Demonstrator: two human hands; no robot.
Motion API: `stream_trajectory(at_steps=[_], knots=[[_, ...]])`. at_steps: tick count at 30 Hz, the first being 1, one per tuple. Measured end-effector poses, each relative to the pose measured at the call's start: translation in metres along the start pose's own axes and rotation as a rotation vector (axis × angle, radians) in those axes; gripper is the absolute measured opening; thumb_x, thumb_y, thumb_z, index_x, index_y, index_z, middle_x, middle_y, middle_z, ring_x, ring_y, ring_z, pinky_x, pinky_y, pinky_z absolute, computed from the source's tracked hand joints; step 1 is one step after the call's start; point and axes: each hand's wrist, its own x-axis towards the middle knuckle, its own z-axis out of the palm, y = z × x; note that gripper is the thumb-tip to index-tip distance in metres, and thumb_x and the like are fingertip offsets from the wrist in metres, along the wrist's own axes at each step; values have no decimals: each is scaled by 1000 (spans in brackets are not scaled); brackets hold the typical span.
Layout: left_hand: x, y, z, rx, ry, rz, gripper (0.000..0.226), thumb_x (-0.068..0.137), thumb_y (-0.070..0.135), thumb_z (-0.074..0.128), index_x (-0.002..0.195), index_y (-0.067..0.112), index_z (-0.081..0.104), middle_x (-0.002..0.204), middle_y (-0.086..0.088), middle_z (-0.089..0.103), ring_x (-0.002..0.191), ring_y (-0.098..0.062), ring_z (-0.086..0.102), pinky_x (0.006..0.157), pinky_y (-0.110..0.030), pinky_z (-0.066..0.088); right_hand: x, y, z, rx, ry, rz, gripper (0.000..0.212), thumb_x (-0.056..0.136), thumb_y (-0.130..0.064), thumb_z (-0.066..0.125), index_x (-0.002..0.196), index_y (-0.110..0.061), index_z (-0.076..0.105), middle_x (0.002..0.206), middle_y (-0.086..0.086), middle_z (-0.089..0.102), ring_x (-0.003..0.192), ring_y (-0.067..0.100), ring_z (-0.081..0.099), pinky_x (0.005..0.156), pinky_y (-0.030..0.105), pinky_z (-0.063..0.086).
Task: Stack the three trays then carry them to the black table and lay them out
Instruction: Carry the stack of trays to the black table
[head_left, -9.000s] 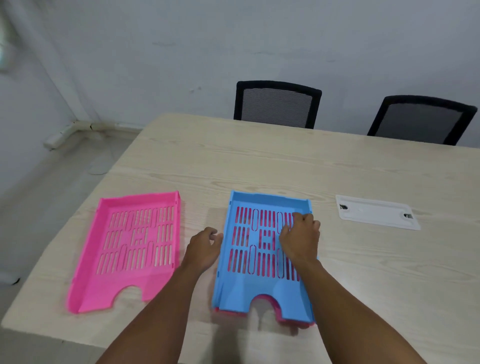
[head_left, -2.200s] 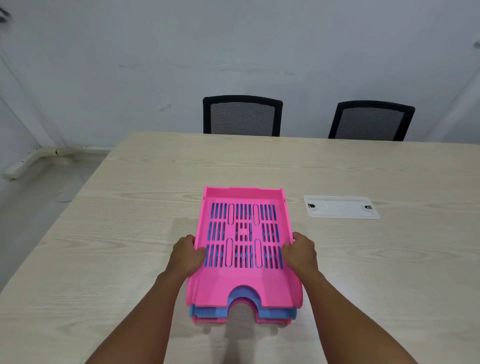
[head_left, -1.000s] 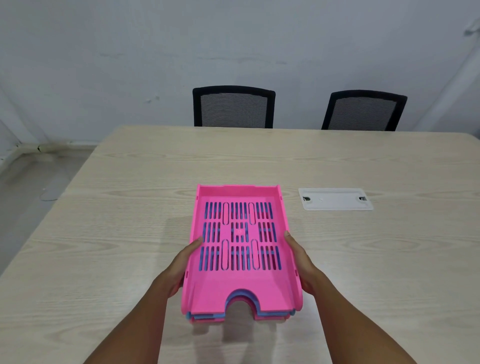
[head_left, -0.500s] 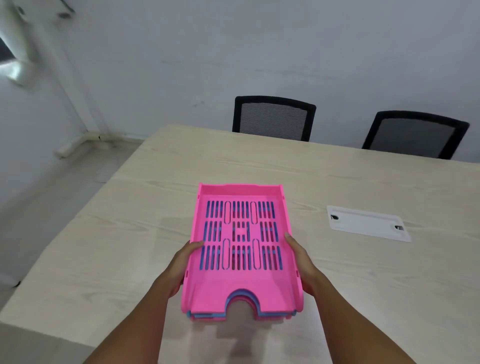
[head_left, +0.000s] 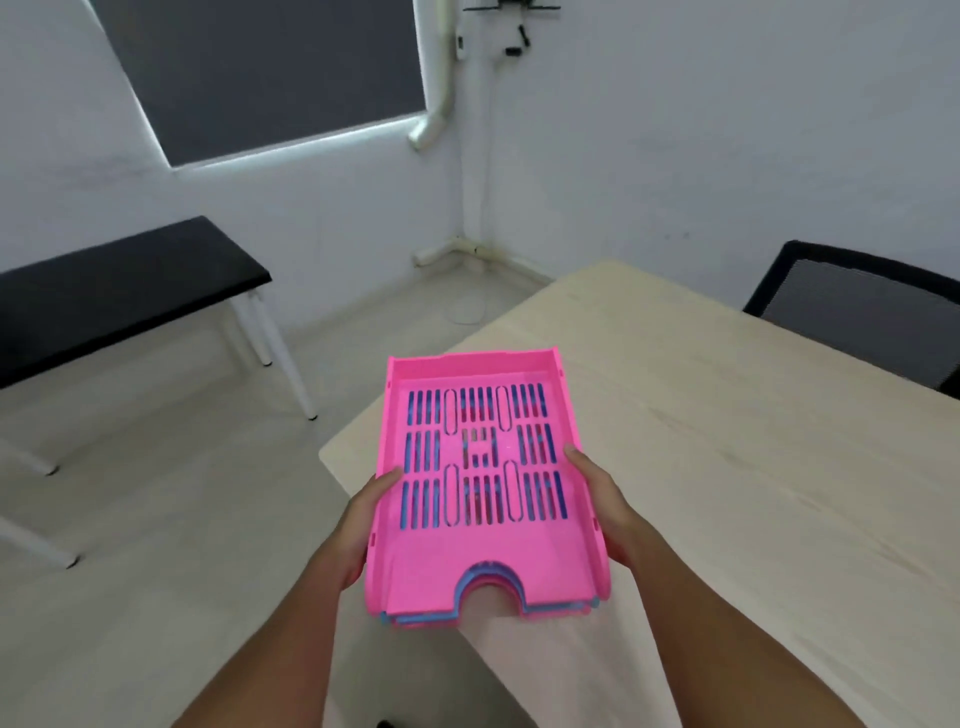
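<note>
Stack of three trays (head_left: 485, 499), pink tray uppermost, with the edges of a blue tray and a further pink one showing beneath at the near end. The stack is held in the air, level, over the corner of the pale wooden desk (head_left: 753, 467). The left hand (head_left: 358, 525) clasps the left side wall and the right hand (head_left: 605, 506) the right side wall, fingers curled under and thumbs along the rim. The black desk (head_left: 119, 291), on white legs, stands well apart at the left by the wall. A black chair (head_left: 862, 312) sits behind the wooden desk.
</note>
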Motion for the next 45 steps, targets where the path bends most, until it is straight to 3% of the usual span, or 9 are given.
stream_trajectory(at_steps=[7, 10, 15, 22, 26, 30, 35, 40, 45], knots=[[-16, 40, -161, -87, 203, 112, 51, 95, 40, 53, 131, 5, 58, 104, -20, 73, 85, -33, 71, 87, -52, 56, 91, -15, 169, -158, -198, 30, 51, 98, -54, 43, 112, -15, 72, 100, 12, 77, 89, 31, 72, 111, 61, 38], [-25, 55, -220, -123, 288, 149, 49, 97, 43, 50, 129, 7, 60, 97, -16, 75, 79, -31, 73, 79, -45, 58, 124, -18, 236, -202, -274, 31, 56, 98, -55, 42, 119, -9, 68, 103, 15, 76, 90, 32, 71, 111, 61, 38], [-37, 68, -302, -176, 372, 185, 54, 94, 51, 49, 127, 10, 62, 107, -22, 73, 89, -37, 73, 77, -49, 60, 169, -19, 330, -224, -388, 49, 59, 96, -55, 46, 129, -10, 63, 110, 17, 73, 98, 37, 69, 110, 62, 39], [-15, 85, -389, -237, 502, 186, 57, 89, 54, 54, 125, 11, 64, 117, -26, 70, 103, -46, 70, 91, -61, 54, 238, -20, 420, -265, -487, 63, 58, 97, -52, 45, 131, -7, 61, 98, 12, 75, 86, 30, 72, 104, 60, 47], [16, 110, -435, -218, 562, 199, 56, 90, 51, 52, 126, 9, 62, 116, -25, 71, 103, -45, 69, 94, -63, 52, 300, -27, 470, -300, -517, 84, 59, 97, -54, 43, 126, -6, 64, 97, 14, 75, 89, 35, 71, 103, 62, 47], [47, 141, -484, -235, 633, 206, 57, 91, 49, 53, 128, 7, 61, 115, -26, 71, 100, -44, 70, 93, -61, 53, 365, -47, 527, -317, -545, 91, 56, 98, -52, 44, 126, -7, 64, 103, 18, 74, 94, 38, 70, 103, 65, 46], [74, 190, -543, -269, 696, 227, 49, 100, 42, 45, 130, 6, 59, 120, -31, 66, 108, -51, 65, 97, -67, 48, 434, -80, 600, -389, -633, 85, 56, 99, -54, 41, 128, -10, 62, 100, 15, 75, 91, 36, 72, 99, 62, 50], [94, 240, -617, -279, 725, 266, 47, 100, 39, 46, 131, 5, 57, 118, -31, 66, 98, -43, 68, 96, -64, 51, 491, -104, 686, -407, -701, 76, 53, 98, -56, 42, 126, -17, 65, 104, 14, 76, 93, 34, 74, 92, 55, 55], [127, 283, -706, -269, 701, 299, 51, 100, 42, 45, 130, 3, 56, 119, -34, 64, 98, -45, 66, 95, -63, 51, 545, -123, 768, -379, -738, 55, 54, 99, -53, 46, 127, -10, 63, 100, 14, 75, 89, 33, 73, 86, 49, 56]])
